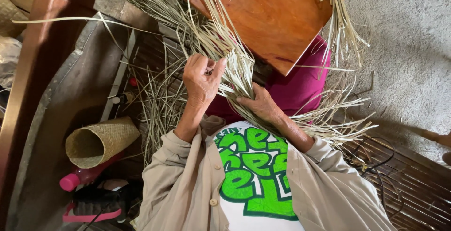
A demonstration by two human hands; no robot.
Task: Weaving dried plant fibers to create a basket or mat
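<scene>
Dried grass strips (221, 38) are lying in a big loose bundle across the person's lap and the pink cloth (300, 87), fanning out toward 12 o'clock over the edge of the brown wooden board (277, 15) and toward 4 o'clock over the slatted floor (413, 184). It looks like the sorting or weaving step is going on, with strips being picked out of the bunch. At 8 o'clock from the hands, a woven cone basket (101, 141) is lying on its side, and a pink bottle (77, 178) is poking out just below it. A smaller tied bunch of strips (338, 10) is hanging at 1 o'clock. The right hand (260, 104) is pressing down on the bundle, fingers closed around the thick part of it. The left hand (202, 78) is curling shut, pinching a few thin strips between thumb and fingers. I think the next move is needing a gentle pull, so the thin strips are sliding free without snapping, while the other hand is keeping the rest from slipping.
</scene>
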